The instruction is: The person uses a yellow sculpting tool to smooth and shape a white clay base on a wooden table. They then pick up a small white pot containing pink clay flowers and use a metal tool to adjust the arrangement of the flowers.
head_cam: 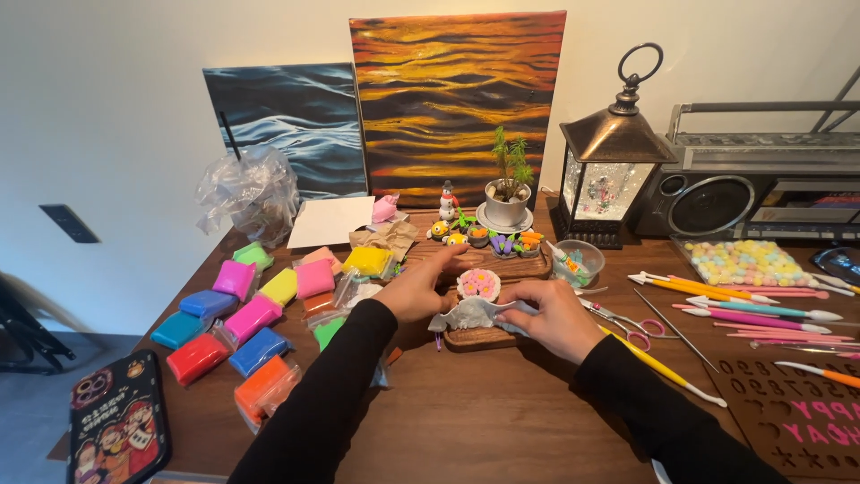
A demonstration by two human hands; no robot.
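Observation:
My left hand [421, 289] rests at the left of a small wooden board [479, 338], its fingers stretched toward a round pink clay piece [478, 284] with flower dots. My right hand [557, 315] pinches a crumpled grey-white wrapper [473, 314] that lies on the board just below the pink piece. Both arms wear black sleeves. Behind stands a longer wooden tray [502, 263] with several tiny clay figures, a snowman [447, 201] among them.
Many coloured clay packets [253, 315] lie at the left beside a phone [119, 431]. Modelling tools [743, 314], scissors [627, 324], a brown mould [797, 417] and a box of pastel balls [745, 263] fill the right. Potted plant [507, 193], lantern [614, 161], radio [761, 184], two paintings behind.

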